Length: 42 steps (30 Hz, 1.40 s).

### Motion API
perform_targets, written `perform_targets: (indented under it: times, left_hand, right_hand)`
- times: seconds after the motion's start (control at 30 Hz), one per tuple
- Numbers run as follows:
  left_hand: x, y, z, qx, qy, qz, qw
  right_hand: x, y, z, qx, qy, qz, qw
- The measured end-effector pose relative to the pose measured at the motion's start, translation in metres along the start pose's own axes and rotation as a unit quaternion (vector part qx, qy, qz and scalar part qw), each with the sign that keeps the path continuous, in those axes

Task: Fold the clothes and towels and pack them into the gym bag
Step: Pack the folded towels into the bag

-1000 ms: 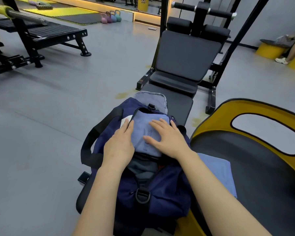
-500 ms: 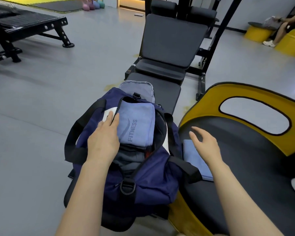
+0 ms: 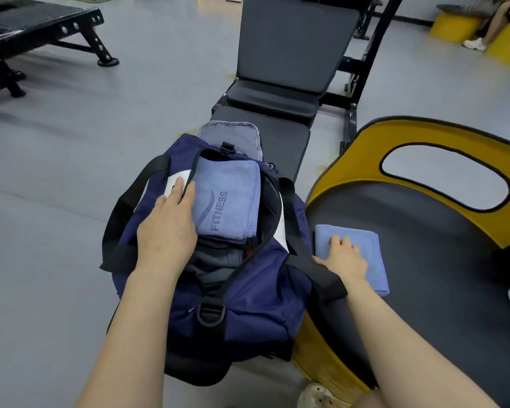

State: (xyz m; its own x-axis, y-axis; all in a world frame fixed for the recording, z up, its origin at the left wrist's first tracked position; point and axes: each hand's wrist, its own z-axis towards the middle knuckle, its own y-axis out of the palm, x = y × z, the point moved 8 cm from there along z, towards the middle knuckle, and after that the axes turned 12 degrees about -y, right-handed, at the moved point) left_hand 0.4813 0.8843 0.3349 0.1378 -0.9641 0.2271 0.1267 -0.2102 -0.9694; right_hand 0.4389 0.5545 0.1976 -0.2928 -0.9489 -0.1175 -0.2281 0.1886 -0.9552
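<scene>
1. Folded light-blue microfibre towel [image 3: 362, 254]: on the black seat pad, beside the navy nylon gym bag [image 3: 248, 295]. Soft, light, likely floppy; best lifted by the folded edge.
2. Right hand [image 3: 343, 259]: fingers flat on the towel, not yet gripping.
3. Left hand [image 3: 167, 234]: straight fingers at the bag's rim.

The gym bag [image 3: 233, 295] sits open on the near end of the weight bench [image 3: 280, 142], whose backrest rises at twelve o'clock. Inside the bag, a folded towel marked FITNESS [image 3: 227, 198] lies on top of dark clothes [image 3: 215, 260]. The left hand [image 3: 165, 231] rests on the bag's nine o'clock rim, fingertips touching that towel's edge. At three o'clock, just beside the bag, a second folded towel [image 3: 362, 251] lies on a curved seat [image 3: 424, 260], the right hand [image 3: 342, 257] resting on it.
</scene>
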Motion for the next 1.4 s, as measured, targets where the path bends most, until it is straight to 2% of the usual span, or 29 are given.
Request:
perform_targets:
  times: [0.23, 0.4, 0.57, 0.77, 0.97, 1.13, 1.23, 1.4]
  left_hand:
    - [0.001, -0.002, -0.001, -0.004, -0.004, 0.003, 1.000]
    - [0.001, -0.003, -0.001, 0.004, 0.000, 0.001, 1.000]
    - [0.001, -0.002, -0.001, 0.000, 0.000, 0.000, 1.000]
    - [0.001, -0.003, -0.001, -0.002, -0.001, 0.000, 1.000]
    - [0.001, -0.004, -0.001, 0.001, 0.000, -0.001, 1.000]
    - [0.002, -0.005, -0.001, 0.003, 0.002, -0.005, 1.000]
    - [0.003, -0.005, -0.002, 0.001, 0.002, -0.007, 1.000]
    - [0.002, -0.005, -0.001, -0.003, 0.003, -0.009, 1.000]
  right_hand:
    - [-0.004, -0.005, 0.007, 0.010, -0.016, -0.018, 1.000]
    - [-0.001, -0.016, 0.004, 0.051, -0.005, 0.107, 0.993]
    - [-0.014, -0.027, -0.002, 0.109, -0.091, 0.217, 0.966]
    - [0.021, -0.021, -0.011, 0.166, -0.003, 0.323, 0.932]
    - [0.046, -0.013, -0.014, 0.178, 0.041, 0.344, 0.921]
    - [0.063, 0.007, -0.014, 0.131, 0.145, 0.410, 0.891]
    - [0.057, 0.012, -0.012, 0.083, 0.122, 0.399, 0.905]
    - [0.046, 0.008, -0.010, 0.045, 0.101, 0.379, 0.919]
